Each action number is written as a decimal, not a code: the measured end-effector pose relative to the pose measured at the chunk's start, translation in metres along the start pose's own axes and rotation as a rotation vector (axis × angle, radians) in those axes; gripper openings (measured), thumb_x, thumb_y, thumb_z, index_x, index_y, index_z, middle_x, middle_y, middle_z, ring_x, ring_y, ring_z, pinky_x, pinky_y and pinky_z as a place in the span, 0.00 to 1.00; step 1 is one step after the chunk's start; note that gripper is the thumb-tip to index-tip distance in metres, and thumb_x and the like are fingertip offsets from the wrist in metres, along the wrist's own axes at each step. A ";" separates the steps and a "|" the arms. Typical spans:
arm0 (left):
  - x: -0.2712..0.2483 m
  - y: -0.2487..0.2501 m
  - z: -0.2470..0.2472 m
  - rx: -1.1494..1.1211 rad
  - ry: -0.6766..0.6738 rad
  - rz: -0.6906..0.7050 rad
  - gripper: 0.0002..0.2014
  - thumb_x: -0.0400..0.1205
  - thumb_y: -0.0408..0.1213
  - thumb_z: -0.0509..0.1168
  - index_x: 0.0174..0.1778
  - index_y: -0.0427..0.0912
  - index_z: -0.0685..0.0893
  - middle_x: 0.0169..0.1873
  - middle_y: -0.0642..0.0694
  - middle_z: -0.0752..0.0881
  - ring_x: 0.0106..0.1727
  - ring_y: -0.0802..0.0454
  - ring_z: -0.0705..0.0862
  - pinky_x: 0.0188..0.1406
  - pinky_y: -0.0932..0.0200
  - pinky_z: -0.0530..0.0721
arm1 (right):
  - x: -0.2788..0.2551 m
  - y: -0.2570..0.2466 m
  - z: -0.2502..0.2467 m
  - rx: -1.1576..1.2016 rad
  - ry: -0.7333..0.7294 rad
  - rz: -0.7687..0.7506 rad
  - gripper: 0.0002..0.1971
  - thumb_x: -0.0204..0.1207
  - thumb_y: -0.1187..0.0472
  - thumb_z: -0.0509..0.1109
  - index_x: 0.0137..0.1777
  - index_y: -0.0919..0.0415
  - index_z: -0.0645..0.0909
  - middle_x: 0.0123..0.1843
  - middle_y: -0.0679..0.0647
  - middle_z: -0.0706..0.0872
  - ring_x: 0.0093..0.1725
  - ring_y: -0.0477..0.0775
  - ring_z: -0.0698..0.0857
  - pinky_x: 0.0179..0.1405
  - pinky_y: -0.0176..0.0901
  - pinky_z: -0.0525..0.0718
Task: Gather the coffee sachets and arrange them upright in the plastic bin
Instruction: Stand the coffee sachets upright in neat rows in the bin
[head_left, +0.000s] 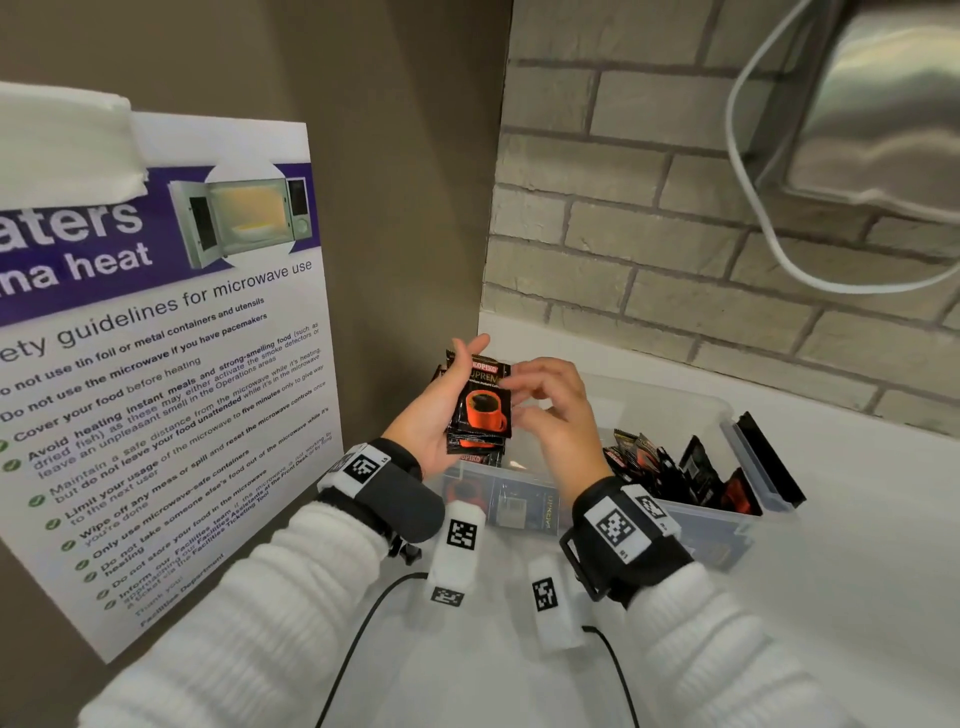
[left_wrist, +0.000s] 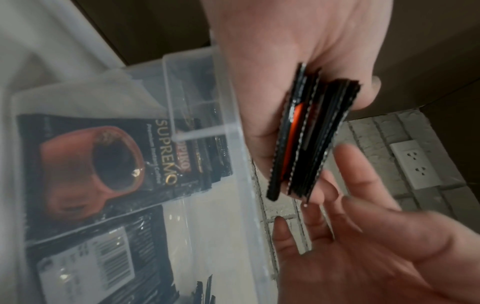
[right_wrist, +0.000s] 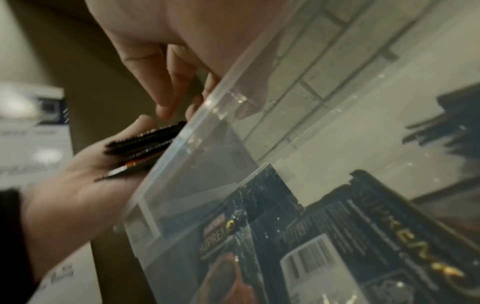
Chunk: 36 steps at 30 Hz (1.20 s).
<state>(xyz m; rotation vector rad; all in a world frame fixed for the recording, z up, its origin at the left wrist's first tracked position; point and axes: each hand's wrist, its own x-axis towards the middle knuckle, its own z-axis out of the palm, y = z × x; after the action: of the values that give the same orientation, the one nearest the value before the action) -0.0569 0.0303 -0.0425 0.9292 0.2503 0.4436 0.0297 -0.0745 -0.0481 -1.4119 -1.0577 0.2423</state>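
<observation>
Several sachets (head_left: 480, 408) stacked in left hand (head_left: 434, 415), clamped thumb-to-fingers for squaring; right hand (head_left: 553, 410) at 3 o'clock, fingers loose, empty; bin (head_left: 727, 415) below.

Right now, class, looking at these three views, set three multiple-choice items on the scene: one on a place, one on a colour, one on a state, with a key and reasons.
1. Where is the stack of sachets?
A. In the left hand, above the plastic bin
B. Flat on the counter
C. Taped to the poster

2. What colour is the cup printed on the front sachet?
A. Blue
B. Orange-red
C. Green

3. How do the sachets at the bin's right end stand?
A. Flat in one layer
B. On edge, leaning
C. Outside the bin

Key: 1 A, the left hand's grip wraps the stack over the bin's left end, with the right hand beside it. 2 B, the head view shows an orange-red cup on black. 3 B, their edges point upward inside the bin.
</observation>
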 end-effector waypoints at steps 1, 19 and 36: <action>0.000 -0.001 0.000 0.016 -0.010 0.005 0.29 0.74 0.61 0.57 0.73 0.62 0.70 0.71 0.39 0.77 0.67 0.41 0.81 0.68 0.40 0.76 | 0.001 0.000 0.001 -0.004 0.039 0.027 0.11 0.70 0.64 0.69 0.46 0.46 0.81 0.58 0.47 0.77 0.61 0.51 0.73 0.54 0.33 0.72; 0.001 0.001 0.006 0.057 -0.012 0.033 0.24 0.81 0.62 0.45 0.70 0.62 0.70 0.65 0.39 0.80 0.58 0.40 0.86 0.60 0.42 0.82 | 0.004 0.005 0.008 -0.372 0.043 -0.007 0.23 0.77 0.56 0.68 0.72 0.47 0.71 0.54 0.45 0.72 0.57 0.46 0.68 0.66 0.47 0.72; 0.002 0.001 0.002 0.142 -0.032 -0.009 0.33 0.68 0.63 0.62 0.71 0.60 0.70 0.55 0.38 0.83 0.48 0.48 0.85 0.51 0.51 0.84 | 0.003 -0.002 0.007 -0.433 -0.052 -0.001 0.18 0.70 0.54 0.74 0.61 0.48 0.81 0.56 0.43 0.68 0.64 0.47 0.65 0.72 0.55 0.68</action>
<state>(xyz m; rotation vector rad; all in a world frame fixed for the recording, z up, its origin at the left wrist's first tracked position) -0.0547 0.0303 -0.0406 1.0728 0.2595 0.4067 0.0256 -0.0675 -0.0464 -1.7984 -1.2002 0.0485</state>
